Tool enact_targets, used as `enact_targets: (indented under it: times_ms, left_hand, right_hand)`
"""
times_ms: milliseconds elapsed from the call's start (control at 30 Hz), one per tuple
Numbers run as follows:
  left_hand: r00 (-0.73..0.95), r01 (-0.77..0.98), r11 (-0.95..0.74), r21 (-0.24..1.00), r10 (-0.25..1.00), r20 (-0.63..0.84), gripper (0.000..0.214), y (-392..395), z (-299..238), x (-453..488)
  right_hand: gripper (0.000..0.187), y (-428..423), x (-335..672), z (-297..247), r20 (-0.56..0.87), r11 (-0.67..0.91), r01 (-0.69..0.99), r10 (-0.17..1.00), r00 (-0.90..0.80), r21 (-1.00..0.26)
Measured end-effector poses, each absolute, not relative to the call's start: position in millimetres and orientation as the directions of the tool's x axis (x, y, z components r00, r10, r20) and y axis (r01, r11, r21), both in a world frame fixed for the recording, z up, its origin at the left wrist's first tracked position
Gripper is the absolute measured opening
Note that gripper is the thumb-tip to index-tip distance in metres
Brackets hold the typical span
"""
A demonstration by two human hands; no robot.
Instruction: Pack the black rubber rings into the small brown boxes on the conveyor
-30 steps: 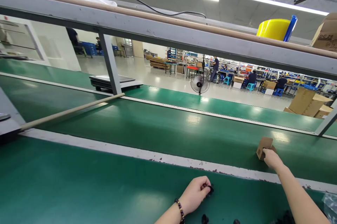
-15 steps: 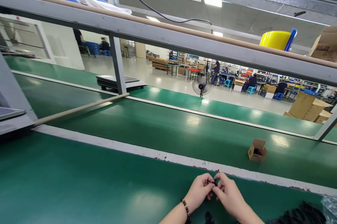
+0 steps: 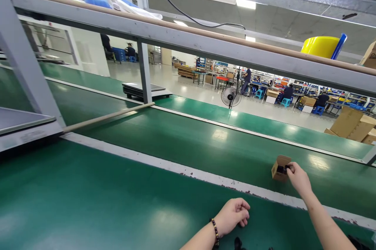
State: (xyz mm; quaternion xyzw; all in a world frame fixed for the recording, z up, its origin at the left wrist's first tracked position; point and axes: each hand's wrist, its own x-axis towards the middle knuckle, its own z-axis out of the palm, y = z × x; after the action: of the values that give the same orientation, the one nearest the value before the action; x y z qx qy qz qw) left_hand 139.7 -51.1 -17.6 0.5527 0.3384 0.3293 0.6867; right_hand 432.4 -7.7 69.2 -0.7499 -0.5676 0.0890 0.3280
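Reaching forward over the worn white strip, the right hand point(image 3: 298, 179) is pushing a small black plastic part point(image 3: 285, 169) into the open mouth of a little brown cardboard box point(image 3: 277, 171). The box is lying on its side on the green conveyor belt point(image 3: 190, 144). The fingers of this hand are pinching tight on the part. The left hand point(image 3: 233, 216) is resting on the green bench point(image 3: 88, 203) with fingers curling loosely, and I cannot tell if they are holding something. A few other black parts point(image 3: 237, 243) are lying just beside it. The filling is seeming nearly done, with the flap not yet closed.
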Motion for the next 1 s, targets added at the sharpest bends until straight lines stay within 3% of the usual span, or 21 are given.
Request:
enact_targets:
  times_ms: [167, 367, 567, 733, 867, 1000]
  left_hand:
    - [0.563, -0.082, 0.179, 0.980, 0.820, -0.102, 0.025, -50.2, -17.2, 138.3]
    - [0.569, -0.077, 0.185, 0.980, 0.815, -0.110, 0.027, -51.4, -17.5, 137.9]
    - [0.577, -0.066, 0.176, 0.982, 0.810, -0.107, 0.028, -53.1, -13.7, 138.4]
    - [0.575, -0.073, 0.179, 0.981, 0.811, -0.105, 0.027, -52.8, -13.1, 139.1]
    - [0.575, -0.067, 0.169, 0.983, 0.812, -0.101, 0.028, -53.0, -14.5, 138.7]
    - [0.578, -0.061, 0.165, 0.984, 0.810, -0.100, 0.027, -54.4, -14.8, 138.9]
  right_hand:
    - [0.046, 6.6, 455.1, 82.8, 0.251, -0.187, 0.794, 0.886, 0.391, -0.578]
    - [0.033, -47.4, 415.8, 72.2, 0.237, -0.071, 0.810, 0.938, 0.252, -0.582]
    - [0.014, -117.1, 369.2, 55.3, -0.094, 0.097, 0.857, 0.981, -0.167, -0.506]
    - [0.029, -144.9, 343.5, 58.6, -0.319, 0.079, 0.841, 0.903, -0.288, -0.535]
    - [0.018, -148.5, 331.5, 55.9, -0.315, 0.116, 0.833, 0.890, -0.328, -0.541]
    - [0.015, -143.4, 335.9, 35.7, -0.240, 0.115, 0.772, 0.913, -0.331, -0.625]
